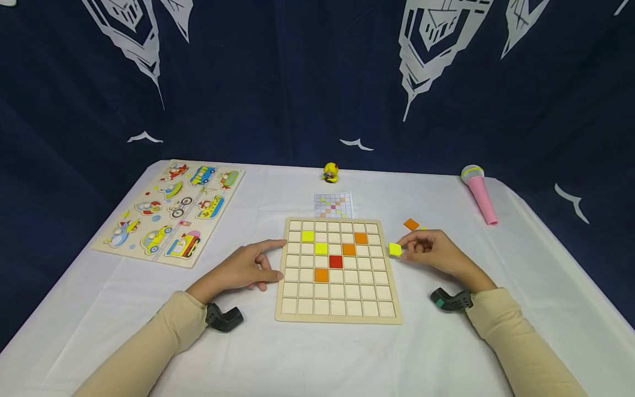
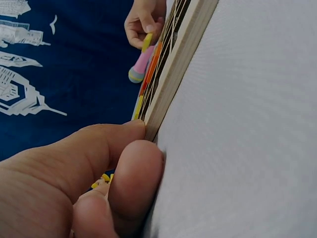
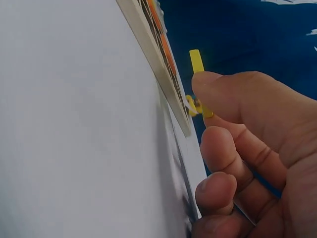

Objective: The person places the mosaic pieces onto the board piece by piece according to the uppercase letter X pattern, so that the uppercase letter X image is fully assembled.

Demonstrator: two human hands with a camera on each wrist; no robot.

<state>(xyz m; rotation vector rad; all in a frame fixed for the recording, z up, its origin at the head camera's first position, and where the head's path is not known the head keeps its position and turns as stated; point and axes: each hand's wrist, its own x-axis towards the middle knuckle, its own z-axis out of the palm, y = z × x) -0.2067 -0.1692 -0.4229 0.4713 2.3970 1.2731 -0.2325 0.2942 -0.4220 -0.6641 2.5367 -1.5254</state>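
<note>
A yellow square tile is pinched between thumb and curled fingers of the right hand, held just beside the right edge of the wooden grid board and slightly above the white tablecloth; in the right wrist view the tile is seen edge-on above the thumb. The left hand is laid on the cloth with fingers nearly straight, the index fingertip pressed against the board's left edge, nothing being grasped. Two yellow, three orange and one red tile are seated in the board's cells. A loose orange tile lies near the right hand. A pattern card is placed behind the board.
</note>
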